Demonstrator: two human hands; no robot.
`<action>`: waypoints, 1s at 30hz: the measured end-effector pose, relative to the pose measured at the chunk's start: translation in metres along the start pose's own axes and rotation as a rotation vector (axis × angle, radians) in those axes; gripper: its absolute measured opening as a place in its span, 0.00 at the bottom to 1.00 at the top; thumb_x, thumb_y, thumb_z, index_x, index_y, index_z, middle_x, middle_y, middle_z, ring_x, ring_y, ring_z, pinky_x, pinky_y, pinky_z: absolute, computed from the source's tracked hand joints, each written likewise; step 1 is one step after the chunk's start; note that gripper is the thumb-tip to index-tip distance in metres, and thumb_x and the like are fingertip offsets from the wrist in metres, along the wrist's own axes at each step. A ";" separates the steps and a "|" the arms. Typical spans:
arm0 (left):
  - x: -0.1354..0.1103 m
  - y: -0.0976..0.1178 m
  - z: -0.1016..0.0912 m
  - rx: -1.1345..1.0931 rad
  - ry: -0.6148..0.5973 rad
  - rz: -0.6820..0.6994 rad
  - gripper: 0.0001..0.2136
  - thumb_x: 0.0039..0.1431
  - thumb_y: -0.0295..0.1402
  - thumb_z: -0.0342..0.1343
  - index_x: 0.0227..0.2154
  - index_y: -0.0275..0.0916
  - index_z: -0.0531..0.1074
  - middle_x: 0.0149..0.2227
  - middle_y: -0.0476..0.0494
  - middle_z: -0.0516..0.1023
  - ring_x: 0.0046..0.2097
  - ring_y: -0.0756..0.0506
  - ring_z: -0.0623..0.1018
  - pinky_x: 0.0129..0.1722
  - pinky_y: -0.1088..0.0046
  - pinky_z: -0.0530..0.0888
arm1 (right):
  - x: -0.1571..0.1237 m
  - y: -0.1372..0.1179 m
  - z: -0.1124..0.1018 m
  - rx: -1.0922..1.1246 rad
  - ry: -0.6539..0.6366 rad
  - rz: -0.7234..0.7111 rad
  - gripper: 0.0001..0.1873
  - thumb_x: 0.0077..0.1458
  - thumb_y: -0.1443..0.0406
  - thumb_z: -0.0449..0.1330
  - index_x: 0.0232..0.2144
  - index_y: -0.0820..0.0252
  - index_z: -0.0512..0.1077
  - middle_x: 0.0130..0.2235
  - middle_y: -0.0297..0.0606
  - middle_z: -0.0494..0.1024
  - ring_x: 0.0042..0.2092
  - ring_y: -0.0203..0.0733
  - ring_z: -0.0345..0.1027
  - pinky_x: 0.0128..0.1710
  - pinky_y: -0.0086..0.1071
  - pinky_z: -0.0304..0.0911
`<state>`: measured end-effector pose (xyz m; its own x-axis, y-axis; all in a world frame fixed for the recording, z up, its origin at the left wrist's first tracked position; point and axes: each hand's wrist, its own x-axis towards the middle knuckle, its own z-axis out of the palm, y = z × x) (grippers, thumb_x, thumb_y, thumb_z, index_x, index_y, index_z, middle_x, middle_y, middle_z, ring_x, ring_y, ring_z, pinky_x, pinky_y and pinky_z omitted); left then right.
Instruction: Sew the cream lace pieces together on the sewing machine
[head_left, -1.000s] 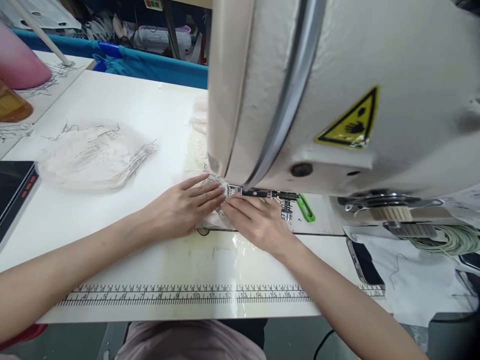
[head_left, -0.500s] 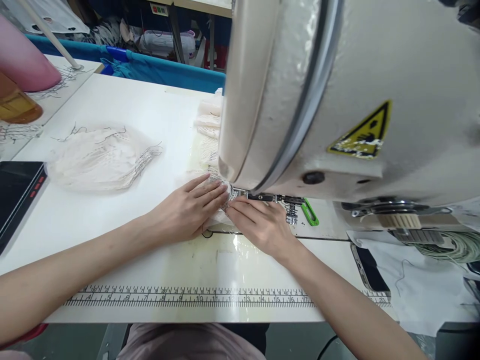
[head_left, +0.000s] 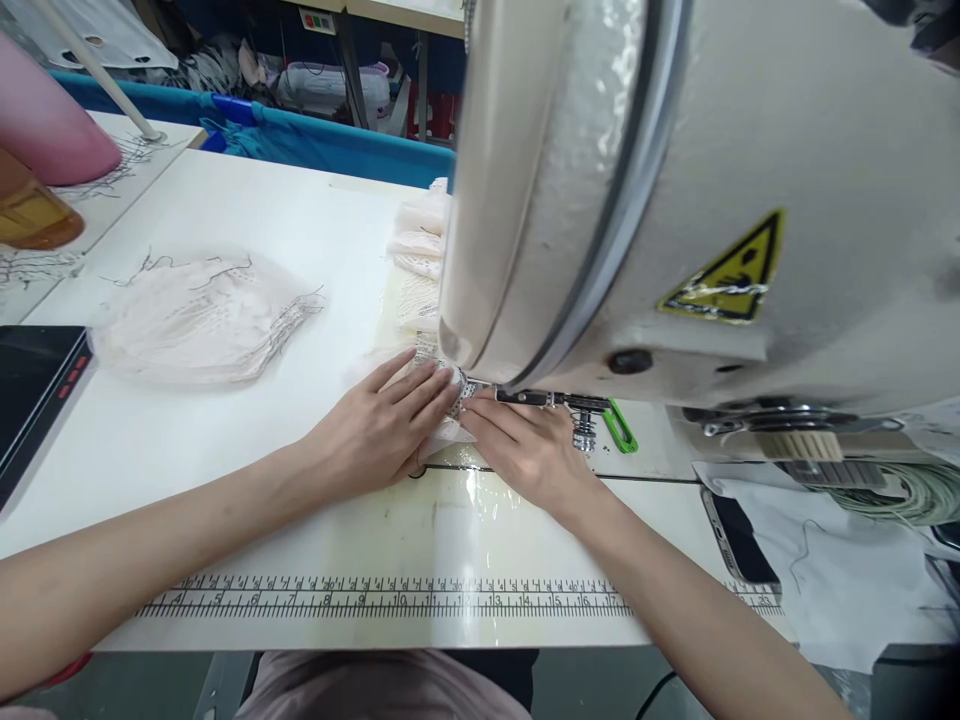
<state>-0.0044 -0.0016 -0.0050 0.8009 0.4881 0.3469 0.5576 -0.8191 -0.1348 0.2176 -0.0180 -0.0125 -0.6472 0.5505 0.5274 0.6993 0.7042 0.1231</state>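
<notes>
White lace fabric [head_left: 451,428] lies under the head of the sewing machine [head_left: 555,200], its edge at the metal parts by the needle area. My left hand [head_left: 386,425] rests flat on the lace, fingers stretched out and slightly apart. From the right, my right hand [head_left: 529,445] reaches in below a metal attachment [head_left: 529,397]; its fingers are close together, with the tips on the lace edge. The thumb is largely hidden. Behind my left hand, more gathered lace [head_left: 417,245] trails along the machine's left side.
A pale lace bundle [head_left: 206,320] with loose threads lies left, beside a black box [head_left: 37,400]. A green thread snipper [head_left: 620,428] is right of my right hand. Further right are a phone [head_left: 739,535] and white cloth [head_left: 847,570]. A ruler strip [head_left: 390,598] runs along the front edge.
The hands and lace hold nearly the same place; my right fingertips have shifted very slightly right. The whole view has tilted a little.
</notes>
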 end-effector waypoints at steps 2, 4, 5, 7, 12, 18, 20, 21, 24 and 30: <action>0.000 0.000 0.000 0.010 -0.002 -0.003 0.18 0.65 0.31 0.43 0.52 0.29 0.70 0.52 0.31 0.76 0.57 0.36 0.73 0.58 0.52 0.69 | 0.000 0.000 0.000 -0.009 0.021 0.008 0.10 0.57 0.75 0.57 0.38 0.57 0.73 0.40 0.27 0.81 0.37 0.29 0.73 0.36 0.28 0.58; 0.000 0.001 -0.001 0.019 -0.004 -0.004 0.18 0.64 0.31 0.44 0.51 0.29 0.70 0.52 0.31 0.76 0.57 0.36 0.74 0.58 0.51 0.68 | -0.001 0.001 0.000 -0.010 0.033 0.010 0.10 0.58 0.75 0.57 0.38 0.58 0.73 0.40 0.28 0.81 0.36 0.29 0.73 0.36 0.28 0.59; 0.000 0.001 -0.001 0.024 -0.007 -0.002 0.18 0.64 0.31 0.44 0.51 0.29 0.70 0.52 0.31 0.76 0.57 0.35 0.74 0.58 0.51 0.68 | -0.001 0.001 0.000 -0.012 0.031 0.009 0.09 0.58 0.74 0.57 0.39 0.58 0.73 0.40 0.28 0.81 0.36 0.29 0.73 0.36 0.28 0.59; 0.001 0.002 -0.001 0.032 -0.009 0.002 0.17 0.63 0.30 0.45 0.51 0.29 0.70 0.52 0.32 0.76 0.56 0.35 0.74 0.59 0.51 0.68 | -0.003 0.002 0.000 -0.015 0.004 0.005 0.09 0.58 0.73 0.57 0.40 0.59 0.73 0.41 0.30 0.81 0.36 0.30 0.73 0.36 0.29 0.61; 0.001 0.002 -0.001 0.017 0.006 -0.009 0.16 0.63 0.31 0.47 0.51 0.33 0.71 0.49 0.35 0.79 0.54 0.37 0.76 0.58 0.51 0.68 | -0.006 0.004 -0.002 0.015 -0.072 0.040 0.10 0.60 0.72 0.56 0.42 0.59 0.74 0.42 0.32 0.81 0.37 0.32 0.74 0.37 0.30 0.65; 0.001 0.003 -0.001 0.042 0.018 -0.001 0.17 0.64 0.31 0.47 0.53 0.33 0.70 0.50 0.34 0.78 0.54 0.36 0.76 0.57 0.49 0.68 | -0.006 0.008 -0.003 0.029 -0.091 0.065 0.10 0.62 0.71 0.55 0.44 0.59 0.73 0.44 0.34 0.81 0.38 0.33 0.75 0.36 0.29 0.67; 0.001 0.003 -0.001 0.015 0.025 -0.007 0.17 0.65 0.31 0.48 0.54 0.33 0.70 0.49 0.35 0.78 0.54 0.36 0.76 0.58 0.49 0.68 | -0.008 0.010 -0.001 0.011 -0.095 0.058 0.10 0.62 0.70 0.55 0.45 0.58 0.72 0.44 0.34 0.81 0.39 0.34 0.75 0.34 0.29 0.67; 0.001 0.003 -0.001 -0.005 0.028 -0.013 0.17 0.65 0.31 0.48 0.54 0.34 0.70 0.49 0.35 0.78 0.54 0.36 0.76 0.58 0.49 0.68 | -0.009 0.011 -0.001 0.004 -0.099 0.052 0.11 0.62 0.70 0.55 0.45 0.58 0.72 0.44 0.34 0.81 0.38 0.34 0.75 0.33 0.30 0.67; 0.001 0.003 -0.001 -0.050 0.033 -0.032 0.17 0.64 0.31 0.49 0.54 0.35 0.70 0.49 0.35 0.78 0.55 0.36 0.75 0.58 0.48 0.67 | -0.013 0.013 0.002 0.006 -0.112 0.041 0.15 0.61 0.69 0.56 0.50 0.54 0.70 0.44 0.34 0.80 0.33 0.34 0.74 0.28 0.31 0.64; 0.001 0.002 0.001 -0.030 0.012 -0.042 0.18 0.66 0.32 0.46 0.55 0.36 0.69 0.51 0.34 0.77 0.57 0.35 0.74 0.58 0.47 0.67 | -0.019 0.016 0.008 -0.037 -0.105 0.073 0.22 0.60 0.70 0.55 0.56 0.49 0.67 0.35 0.31 0.81 0.27 0.35 0.70 0.26 0.32 0.62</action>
<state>-0.0024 -0.0026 -0.0055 0.7742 0.5186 0.3628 0.5835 -0.8069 -0.0917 0.2382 -0.0132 -0.0274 -0.6210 0.6447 0.4458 0.7550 0.6448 0.1193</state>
